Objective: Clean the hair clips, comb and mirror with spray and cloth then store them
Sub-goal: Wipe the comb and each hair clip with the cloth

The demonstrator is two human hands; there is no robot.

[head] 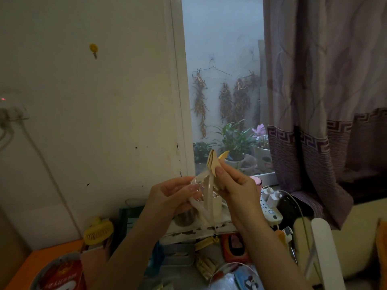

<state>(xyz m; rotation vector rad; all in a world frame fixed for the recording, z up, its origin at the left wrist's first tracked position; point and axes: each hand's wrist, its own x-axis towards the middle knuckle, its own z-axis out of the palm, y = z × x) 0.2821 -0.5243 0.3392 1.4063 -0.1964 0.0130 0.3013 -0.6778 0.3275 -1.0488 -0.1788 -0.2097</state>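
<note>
Two bare forearms are rising from the bottom edge toward the window frame (182, 122), meeting at chest height in front of it. Left of the frame's lower end, the left hand (171, 197) is curling its fingers round a pale, translucent hair clip (204, 197), gripping the rounded end while the long prongs are hanging down between both hands. Right of that, the right hand (236, 191) is pinching a beige claw clip (212, 164) between thumb and fingers, holding it tilted up just above the translucent clip; whether the two clips are touching I cannot tell. A yellow tip (224, 154) is peeking out just behind the claw clip, too small to identify.

Below the hands, well under the window frame, a cluttered desktop is lying in dim light: a cream cup (217, 206) is standing directly behind the hanging prongs, a red round tin (60, 275) is sitting at the lower left on an orange surface (27, 266), and a yellow handheld fan (98, 231) is leaning near the wall. Right of the frame's base, a white power strip (272, 208) with plugged chargers is lying beside a pink cup (256, 182). A patterned purple curtain (324, 101) is hanging right of the window, and potted plants (236, 141) are showing through the glass.
</note>
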